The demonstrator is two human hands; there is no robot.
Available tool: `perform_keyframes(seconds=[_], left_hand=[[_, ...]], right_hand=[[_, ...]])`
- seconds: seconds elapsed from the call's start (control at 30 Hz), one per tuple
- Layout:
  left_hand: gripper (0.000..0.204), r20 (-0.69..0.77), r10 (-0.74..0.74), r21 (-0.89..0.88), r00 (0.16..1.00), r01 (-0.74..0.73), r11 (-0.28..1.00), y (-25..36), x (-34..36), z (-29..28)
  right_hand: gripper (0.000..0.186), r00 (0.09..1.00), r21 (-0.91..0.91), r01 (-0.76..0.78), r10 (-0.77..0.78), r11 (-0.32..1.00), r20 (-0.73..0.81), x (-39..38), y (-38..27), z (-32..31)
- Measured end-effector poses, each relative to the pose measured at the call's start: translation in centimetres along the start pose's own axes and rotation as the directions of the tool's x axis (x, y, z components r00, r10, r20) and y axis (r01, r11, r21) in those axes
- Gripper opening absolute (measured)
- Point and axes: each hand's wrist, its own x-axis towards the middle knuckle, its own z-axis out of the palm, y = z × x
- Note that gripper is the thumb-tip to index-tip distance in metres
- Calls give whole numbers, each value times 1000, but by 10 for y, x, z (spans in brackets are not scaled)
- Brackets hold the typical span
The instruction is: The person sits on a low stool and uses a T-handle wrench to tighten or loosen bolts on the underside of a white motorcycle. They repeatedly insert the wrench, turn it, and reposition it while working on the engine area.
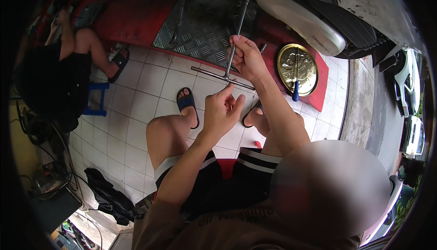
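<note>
At ten o'clock a black-clothed co-worker (45, 77) sat well apart; near the centre the left hand (222, 109) was half open, index finger stretched to the crossbar and seemingly touching it, gripping nothing; the long T-shaped steel wrench (241, 20) pointed to twelve o'clock, its far end too dark to tell whether it was seated; the right hand (246, 56) was curled around the shaft, so a tilt or an off-centre push could have made it slip; at two o'clock a blue-handled screwdriver (295, 90) lay across the round brass-coloured tray (287, 68), easily jolted by a drop; at one o'clock the silver, oval muffler (296, 20) risked a scratch.
</note>
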Motion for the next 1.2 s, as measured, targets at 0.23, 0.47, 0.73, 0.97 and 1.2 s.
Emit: perform_keyframes(seconds=[0.23,0.47,0.73,0.97,1.2], left_hand=[[19,-62,21,-115,998,-28,993,5,9,-15],[19,37,32,-168,999,-26,985,-5,5,-8],[60,-249,70,-116,966,-102,988,23,7,-19],[68,63,79,-71,995,-75,995,-2,-1,-11],[68,-162,-118,-201,980,84,976,7,3,-21]], right_hand=[[21,999,-30,16,-15,999,35,-4,-13,6],[22,997,-17,26,-24,1000,69,4,-9,16],[19,1000,-11,-27,27,1000,9,6,-7,13],[15,998,20,-23,22,1000,53,11,-10,12],[14,999,3,-16,16,1000,48,9,-14,14]])
